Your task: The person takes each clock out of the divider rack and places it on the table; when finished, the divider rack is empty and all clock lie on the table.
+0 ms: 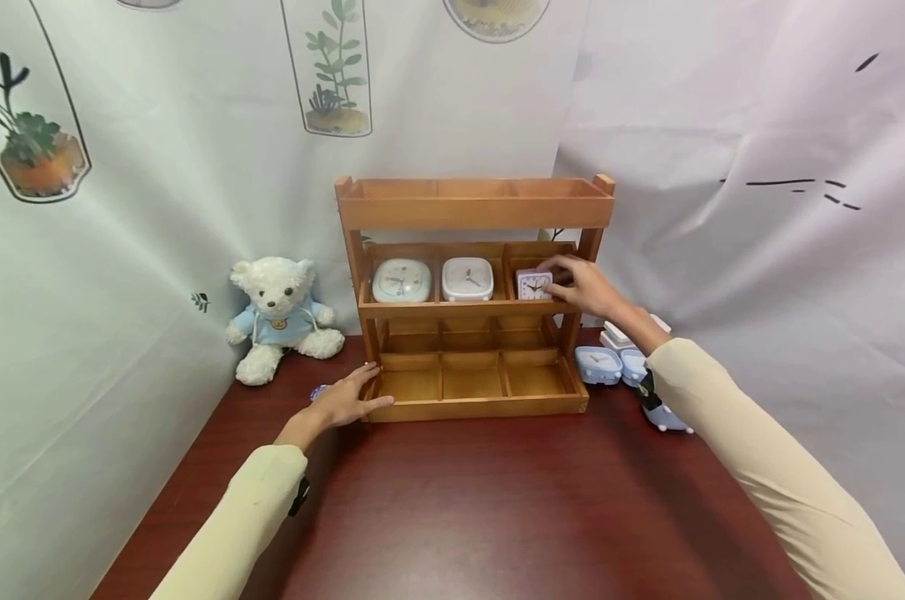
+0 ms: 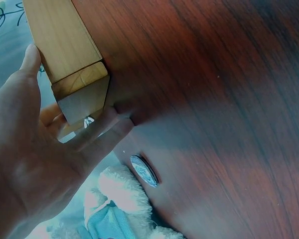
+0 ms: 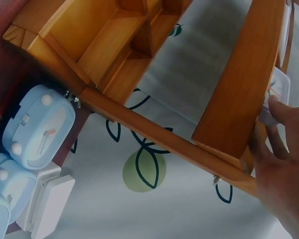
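Note:
A wooden three-tier shelf [image 1: 475, 408] with divided compartments stands on the table. My right hand [image 1: 589, 285] pinches a small white square alarm clock [image 1: 534, 285] in the right compartment of the middle tier; the right wrist view shows the thumb on the clock's face [image 3: 278, 92]. Two larger clocks share that tier: a pale rounded clock [image 1: 402, 281] on the left and a white clock [image 1: 467, 278] in the centre. My left hand [image 1: 343, 400] touches the shelf's lower left corner, fingers extended along its side and thumb toward the front [image 2: 72, 40].
A white teddy bear [image 1: 276, 317] in a blue top sits left of the shelf. A small round patterned object [image 2: 144, 171] lies near it. To the right, several blue clocks [image 1: 598, 365] cluster beside white boxes [image 3: 52, 206]. Printed fabric walls [image 1: 452, 100] enclose the table [image 1: 497, 500].

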Demonstrator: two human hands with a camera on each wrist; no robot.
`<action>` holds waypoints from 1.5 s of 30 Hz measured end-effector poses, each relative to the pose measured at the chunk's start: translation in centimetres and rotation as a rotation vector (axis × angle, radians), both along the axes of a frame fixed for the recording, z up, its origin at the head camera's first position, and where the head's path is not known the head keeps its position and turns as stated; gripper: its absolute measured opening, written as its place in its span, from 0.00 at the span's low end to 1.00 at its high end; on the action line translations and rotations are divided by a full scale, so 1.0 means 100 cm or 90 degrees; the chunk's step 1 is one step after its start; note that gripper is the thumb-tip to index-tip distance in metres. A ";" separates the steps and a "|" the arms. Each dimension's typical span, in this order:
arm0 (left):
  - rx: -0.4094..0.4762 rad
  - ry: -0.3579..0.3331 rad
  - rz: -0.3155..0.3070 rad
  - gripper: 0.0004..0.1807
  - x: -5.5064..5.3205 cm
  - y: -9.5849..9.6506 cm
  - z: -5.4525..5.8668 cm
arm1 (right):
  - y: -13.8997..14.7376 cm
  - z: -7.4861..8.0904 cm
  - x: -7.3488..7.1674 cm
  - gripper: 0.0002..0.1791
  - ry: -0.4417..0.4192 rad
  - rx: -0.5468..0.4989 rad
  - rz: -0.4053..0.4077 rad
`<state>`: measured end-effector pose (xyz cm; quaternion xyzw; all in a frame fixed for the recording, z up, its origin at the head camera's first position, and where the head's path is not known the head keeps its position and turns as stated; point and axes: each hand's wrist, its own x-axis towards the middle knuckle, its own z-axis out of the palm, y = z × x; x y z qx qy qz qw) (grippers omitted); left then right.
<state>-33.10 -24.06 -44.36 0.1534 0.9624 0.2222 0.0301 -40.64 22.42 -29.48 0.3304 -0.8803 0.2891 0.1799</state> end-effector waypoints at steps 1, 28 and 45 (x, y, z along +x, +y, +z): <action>0.002 0.000 -0.003 0.45 0.000 0.000 -0.001 | 0.001 0.000 0.001 0.17 0.021 -0.010 0.005; 0.006 -0.001 -0.010 0.45 0.001 0.000 -0.002 | 0.082 0.006 0.074 0.19 0.073 -0.017 -0.037; 0.002 0.003 -0.013 0.45 0.000 0.001 -0.001 | 0.114 -0.069 0.087 0.15 -0.025 0.077 -0.045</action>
